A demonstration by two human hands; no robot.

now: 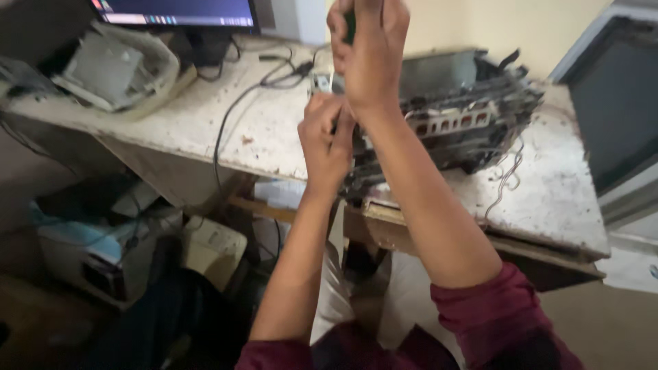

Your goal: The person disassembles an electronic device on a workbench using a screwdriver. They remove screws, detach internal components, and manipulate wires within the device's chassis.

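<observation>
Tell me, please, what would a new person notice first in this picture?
First, the two raised hands at centre: the right hand grips a green-handled tool from above, and the left hand is closed just below it. Behind them, a stripped dark machine with loose wires sits on the stained white table. A monitor stands at top left.

Before you stands a worn white table, its top stained and chipped, its edge running diagonally across the view. A pale cream wall rises behind it. At your upper left, the lower edge of a lit monitor rests on the table, with dark cables trailing across the surface. At your right, a dark panel in a grey frame leans beside the table. Beneath the table, in shadow, sit light-coloured machine casings on a brownish floor. Lighting is soft and even.
</observation>
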